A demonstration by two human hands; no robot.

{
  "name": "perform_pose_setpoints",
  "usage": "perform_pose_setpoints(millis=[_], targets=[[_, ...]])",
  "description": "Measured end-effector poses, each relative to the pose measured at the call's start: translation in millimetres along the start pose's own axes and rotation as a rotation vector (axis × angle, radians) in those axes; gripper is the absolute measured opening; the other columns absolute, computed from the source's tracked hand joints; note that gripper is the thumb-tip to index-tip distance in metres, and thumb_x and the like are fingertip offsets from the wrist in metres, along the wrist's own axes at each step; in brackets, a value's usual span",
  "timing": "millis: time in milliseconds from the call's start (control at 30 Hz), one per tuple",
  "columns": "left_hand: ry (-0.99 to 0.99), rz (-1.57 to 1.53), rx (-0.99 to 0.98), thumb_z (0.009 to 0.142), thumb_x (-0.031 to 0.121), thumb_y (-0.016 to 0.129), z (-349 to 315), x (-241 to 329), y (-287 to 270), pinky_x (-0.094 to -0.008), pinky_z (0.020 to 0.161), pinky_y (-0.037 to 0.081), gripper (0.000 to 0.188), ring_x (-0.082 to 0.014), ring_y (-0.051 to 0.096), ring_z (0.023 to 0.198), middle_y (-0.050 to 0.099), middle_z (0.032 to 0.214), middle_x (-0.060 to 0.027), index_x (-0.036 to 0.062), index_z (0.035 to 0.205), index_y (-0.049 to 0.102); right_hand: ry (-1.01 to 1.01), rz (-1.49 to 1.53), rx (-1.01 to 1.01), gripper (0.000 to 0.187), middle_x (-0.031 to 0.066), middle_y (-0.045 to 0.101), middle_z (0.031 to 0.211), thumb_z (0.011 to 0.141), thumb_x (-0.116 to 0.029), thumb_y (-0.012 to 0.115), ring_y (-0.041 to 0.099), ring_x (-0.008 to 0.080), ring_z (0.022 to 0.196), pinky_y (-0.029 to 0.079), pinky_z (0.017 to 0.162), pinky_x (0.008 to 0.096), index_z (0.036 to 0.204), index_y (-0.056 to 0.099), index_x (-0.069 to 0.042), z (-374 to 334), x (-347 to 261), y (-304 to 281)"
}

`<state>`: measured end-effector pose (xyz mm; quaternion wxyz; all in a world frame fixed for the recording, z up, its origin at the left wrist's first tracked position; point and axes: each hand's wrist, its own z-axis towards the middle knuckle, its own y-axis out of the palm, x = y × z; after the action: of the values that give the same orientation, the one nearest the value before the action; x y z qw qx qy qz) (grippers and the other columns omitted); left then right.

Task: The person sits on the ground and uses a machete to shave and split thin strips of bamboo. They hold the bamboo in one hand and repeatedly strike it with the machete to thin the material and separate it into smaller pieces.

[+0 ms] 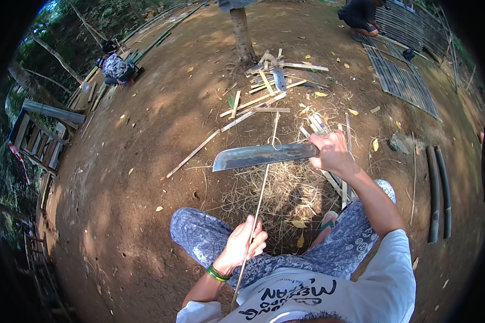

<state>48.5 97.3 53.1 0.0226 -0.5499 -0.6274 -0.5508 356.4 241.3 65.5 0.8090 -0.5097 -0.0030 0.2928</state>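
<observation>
A machete (264, 155) with a broad, worn grey blade is in my right hand (331, 153), whose fingers wrap round its handle. The blade points left, almost level. Lower down, my left hand (243, 243) is closed on a thin bamboo strip (260, 202). That strip runs from my lap up beneath the blade, and a thin curl of shaving (276, 141) rises where the two meet. Below the blade, a heap of pale shavings (275, 188) covers the ground between my bent knees.
Split bamboo pieces (253, 105) and a saw (279, 78) lie ahead, near a tree trunk (242, 35). Two dark poles (437, 194) lie at the right. One person (116, 64) squats at the far left, another (358, 16) at the far right beside a slatted bamboo panel (404, 81).
</observation>
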Motion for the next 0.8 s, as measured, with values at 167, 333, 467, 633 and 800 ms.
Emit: perform_pose_setpoints(millis=[167,333,467,633,800], targets=[[-0.016,0.007,0.039,0.107,0.05,0.03,3.7,2.2,0.6,-0.0232,0.035,0.025,0.048,-0.0093,0.027,0.035,0.033,0.049,0.0017,0.0122,0.08,0.04,0.157,0.032,-0.067,0.014,0.0136,0.061,0.063,0.072,-0.017,0.066,0.061,0.03,0.056,0.049,0.057,0.0419,0.078,0.062,-0.005,15.7,16.6,2.4],[0.003,0.031,-0.055,0.107,0.051,0.024,-29.4,-11.5,-7.8,-0.0229,0.037,0.025,0.05,-0.0084,0.027,0.035,0.032,0.048,0.0029,0.0126,0.079,0.04,0.647,0.15,0.275,0.024,0.0154,0.056,0.056,0.08,-0.019,0.061,0.05,0.0262,0.05,0.044,0.056,0.0427,0.069,0.059,0.003,22.1,88.5,-15.1],[0.044,-0.022,0.003,0.107,0.051,0.024,-3.1,-3.9,-12.3,-0.0219,0.035,0.025,0.049,-0.0074,0.027,0.034,0.031,0.048,0.0035,0.0137,0.078,0.038,0.431,0.3,0.197,0.022,0.0135,0.052,0.052,0.081,-0.019,0.061,0.048,0.023,0.046,0.042,0.054,0.0391,0.068,0.059,-0.001,9.1,8.9,-14.9],[0.012,-0.042,-0.052,0.107,0.052,0.024,13.9,-0.4,-0.6,-0.022,0.032,0.024,0.049,-0.0072,0.027,0.034,0.03,0.048,0.0036,0.0143,0.079,0.038,-0.05,0.092,-0.076,0.024,0.0079,0.064,0.064,0.072,-0.025,0.074,0.065,0.0298,0.058,0.051,0.055,0.0445,0.082,0.057,-0.009,-29.5,-49.7,16.4],[-0.046,-0.072,-0.082,0.107,0.051,0.025,6.4,-1.4,4.0,-0.0225,0.032,0.024,0.048,-0.0078,0.026,0.034,0.029,0.049,0.0034,0.0136,0.08,0.038,-0.219,0.059,-0.03,0.027,0.0083,0.063,0.064,0.072,-0.025,0.075,0.066,0.0299,0.06,0.052,0.058,0.0446,0.08,0.055,-0.008,-22.1,-52.1,10.7]])
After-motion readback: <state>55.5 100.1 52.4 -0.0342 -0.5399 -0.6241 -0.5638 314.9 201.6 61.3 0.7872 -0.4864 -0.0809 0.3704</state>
